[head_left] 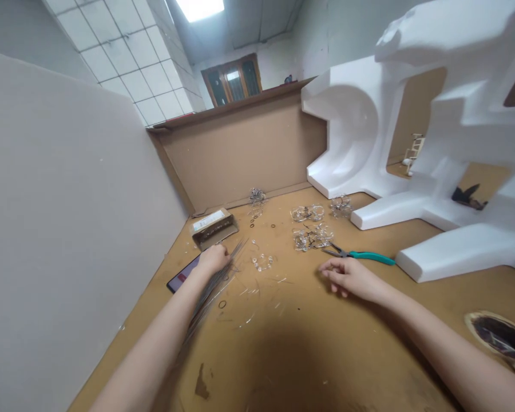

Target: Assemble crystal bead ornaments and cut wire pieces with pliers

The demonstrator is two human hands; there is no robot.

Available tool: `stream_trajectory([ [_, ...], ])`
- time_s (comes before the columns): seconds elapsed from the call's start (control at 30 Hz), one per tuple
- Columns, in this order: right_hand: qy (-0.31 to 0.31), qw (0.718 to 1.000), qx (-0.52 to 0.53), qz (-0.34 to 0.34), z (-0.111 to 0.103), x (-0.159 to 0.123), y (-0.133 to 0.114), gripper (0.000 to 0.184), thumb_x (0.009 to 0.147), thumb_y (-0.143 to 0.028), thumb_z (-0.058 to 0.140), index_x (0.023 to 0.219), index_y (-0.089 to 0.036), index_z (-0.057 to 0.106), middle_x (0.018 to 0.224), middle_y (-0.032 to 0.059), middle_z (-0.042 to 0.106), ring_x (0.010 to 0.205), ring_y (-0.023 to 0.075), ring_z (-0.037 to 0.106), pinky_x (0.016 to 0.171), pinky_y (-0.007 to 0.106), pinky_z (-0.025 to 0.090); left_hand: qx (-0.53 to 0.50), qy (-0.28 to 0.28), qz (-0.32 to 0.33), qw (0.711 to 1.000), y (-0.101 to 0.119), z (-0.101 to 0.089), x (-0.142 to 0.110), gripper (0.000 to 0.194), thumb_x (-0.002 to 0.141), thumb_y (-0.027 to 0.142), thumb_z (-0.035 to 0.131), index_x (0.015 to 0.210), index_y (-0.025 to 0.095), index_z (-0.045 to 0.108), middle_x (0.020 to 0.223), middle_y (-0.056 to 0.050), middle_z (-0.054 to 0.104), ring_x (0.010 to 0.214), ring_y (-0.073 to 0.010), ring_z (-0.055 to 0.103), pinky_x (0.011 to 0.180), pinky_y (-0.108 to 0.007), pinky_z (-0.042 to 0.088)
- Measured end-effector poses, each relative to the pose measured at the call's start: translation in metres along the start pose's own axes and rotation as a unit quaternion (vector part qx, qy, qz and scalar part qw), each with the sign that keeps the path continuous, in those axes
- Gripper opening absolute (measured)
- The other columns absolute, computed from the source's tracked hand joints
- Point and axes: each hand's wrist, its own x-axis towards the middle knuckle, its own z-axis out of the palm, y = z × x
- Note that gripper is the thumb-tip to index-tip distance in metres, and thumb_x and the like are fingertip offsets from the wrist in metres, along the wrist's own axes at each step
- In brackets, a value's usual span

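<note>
My left hand (214, 258) is curled closed over the upper end of a bundle of thin wires (208, 294). Its fingertips are mostly hidden, so what lies in them does not show. Under that wrist is a phone (182, 275) with its screen lit. My right hand (345, 277) is loosely bent with fingers apart and nothing in them, just below pliers with teal handles (371, 257). Between the hands lie small clear round pieces (262, 263) in a loose ring. Beyond the pliers' jaws sit wire-and-clear-bead clusters (313, 236).
A small open cardboard box (214, 228) stands behind my left hand. White moulded foam (381, 137) rises on the right, and a pale panel (68, 229) borders the left. Black rings (222, 304) and wire scraps are scattered on the brown board (300, 366). A hole (500, 335) opens at the right.
</note>
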Motion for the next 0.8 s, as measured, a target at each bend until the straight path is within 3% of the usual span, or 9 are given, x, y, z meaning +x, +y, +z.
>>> stream_trajectory([
  [0.13,0.002,1.000,-0.001,-0.011,0.001,0.003,0.004,0.027,0.077,-0.036,0.049,0.091,-0.014,0.058,0.054,-0.0014,0.057,0.037,0.0068,0.045,0.041,0.019,0.037,0.035,-0.030,-0.015,0.999,0.011,0.003,0.023,0.026,0.072,0.037,0.059,0.086,0.016,0.065,0.101,-0.015,0.063,0.094,-0.0294,0.058,0.074,-0.035,0.044],
  [0.3,0.004,1.000,0.006,-0.024,0.003,0.008,0.012,0.025,0.078,-0.033,0.048,0.090,-0.013,0.058,0.055,-0.0006,0.058,0.037,0.0065,0.045,0.040,0.018,0.037,0.076,-0.074,-0.039,0.994,0.019,0.013,0.044,0.030,0.083,0.032,0.051,0.107,0.014,0.053,0.109,-0.008,0.055,0.095,-0.0197,0.055,0.081,-0.040,0.046],
  [0.47,0.011,0.999,0.013,-0.036,0.003,0.010,0.016,0.025,0.078,-0.034,0.048,0.090,-0.014,0.059,0.055,-0.0001,0.059,0.038,0.0071,0.046,0.040,0.018,0.037,0.077,-0.111,-0.030,0.990,0.017,0.017,0.058,0.030,0.084,0.029,0.051,0.110,0.015,0.051,0.110,-0.008,0.054,0.095,-0.0195,0.055,0.079,-0.039,0.047],
  [0.8,0.016,0.996,-0.067,-0.057,0.004,0.010,0.020,0.027,0.080,-0.036,0.044,0.090,-0.016,0.060,0.061,0.0021,0.063,0.041,0.0089,0.051,0.043,0.019,0.039,0.009,-0.161,0.000,0.987,0.011,-0.012,0.062,0.028,0.084,0.029,0.050,0.107,0.013,0.053,0.105,-0.007,0.056,0.088,-0.0180,0.057,0.074,-0.036,0.049],
])
